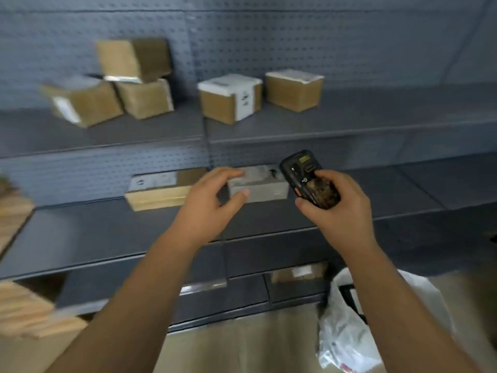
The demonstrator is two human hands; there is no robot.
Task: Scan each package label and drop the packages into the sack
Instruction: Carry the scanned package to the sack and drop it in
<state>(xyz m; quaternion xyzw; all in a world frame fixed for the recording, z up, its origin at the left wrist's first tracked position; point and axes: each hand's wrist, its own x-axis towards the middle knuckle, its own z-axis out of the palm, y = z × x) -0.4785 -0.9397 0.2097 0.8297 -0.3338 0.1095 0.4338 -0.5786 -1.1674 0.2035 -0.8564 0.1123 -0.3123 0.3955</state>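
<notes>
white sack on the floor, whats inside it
The white sack gapes at the top; only a dark shape shows in its mouth. The right arm and the plastic cover the rest.

A parcel stockroom or sorting area. Grey metal shelving backed by perforated panels fills the view, with taped cardboard packages bearing white labels at 12 o'clock and 10 o'clock. A handheld scanner sits near centre, and a white plastic sack lies on the floor at 5 o'clock.
</notes>
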